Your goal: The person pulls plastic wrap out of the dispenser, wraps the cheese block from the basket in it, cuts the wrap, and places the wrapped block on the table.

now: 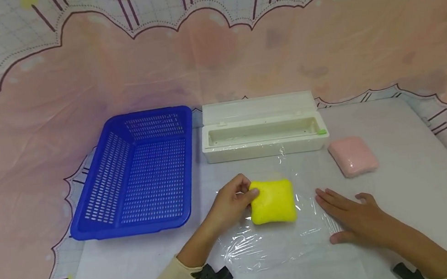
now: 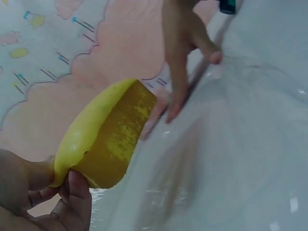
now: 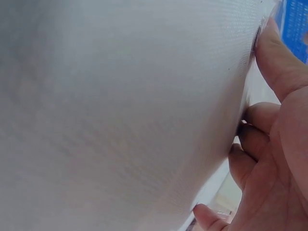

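My left hand (image 1: 231, 205) pinches a yellow pillow-shaped block (image 1: 273, 202) by its left edge, above a sheet of clear cling film (image 1: 269, 249) spread on the white table. In the left wrist view the block (image 2: 103, 139) is tilted, showing a smooth rounded top and a flatter, darker underside; its material I cannot tell. My right hand (image 1: 356, 216) rests with its fingers spread at the film's right edge, touching the table. In the right wrist view its fingertips (image 3: 240, 161) meet the white surface.
A white cling film dispenser (image 1: 266, 148) stands behind the film with its lid raised. To the left is a blue perforated basket (image 1: 149, 180). A pink pillow-shaped block (image 1: 354, 157), shiny as if wrapped, lies at the right. A patterned cloth (image 1: 223, 66) hangs behind.
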A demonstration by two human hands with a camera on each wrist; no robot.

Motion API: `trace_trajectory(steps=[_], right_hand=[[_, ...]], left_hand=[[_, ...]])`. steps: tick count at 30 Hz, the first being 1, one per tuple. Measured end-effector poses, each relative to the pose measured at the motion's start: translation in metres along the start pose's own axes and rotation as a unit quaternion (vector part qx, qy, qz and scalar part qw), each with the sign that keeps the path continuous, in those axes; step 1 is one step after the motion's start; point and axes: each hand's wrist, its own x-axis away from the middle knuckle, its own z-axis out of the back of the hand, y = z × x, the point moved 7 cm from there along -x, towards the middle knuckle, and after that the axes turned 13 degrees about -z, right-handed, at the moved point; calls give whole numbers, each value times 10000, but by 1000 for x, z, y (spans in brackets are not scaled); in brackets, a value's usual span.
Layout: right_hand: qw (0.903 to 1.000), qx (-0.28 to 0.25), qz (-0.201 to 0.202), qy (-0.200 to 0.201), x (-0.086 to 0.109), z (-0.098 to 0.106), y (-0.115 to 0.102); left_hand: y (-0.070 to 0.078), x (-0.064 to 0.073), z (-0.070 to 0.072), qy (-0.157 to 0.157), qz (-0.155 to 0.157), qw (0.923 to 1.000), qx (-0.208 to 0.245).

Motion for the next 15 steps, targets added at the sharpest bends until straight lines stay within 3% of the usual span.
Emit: trace_trajectory(steps=[7, 15], right_hand=[[9999, -91, 32, 98, 2, 1, 0], [10000, 9, -9, 32, 0, -2, 1]], left_hand=[[-25, -7, -21, 3, 41, 9999, -120], [-28, -11, -24, -40, -181, 9971, -742]])
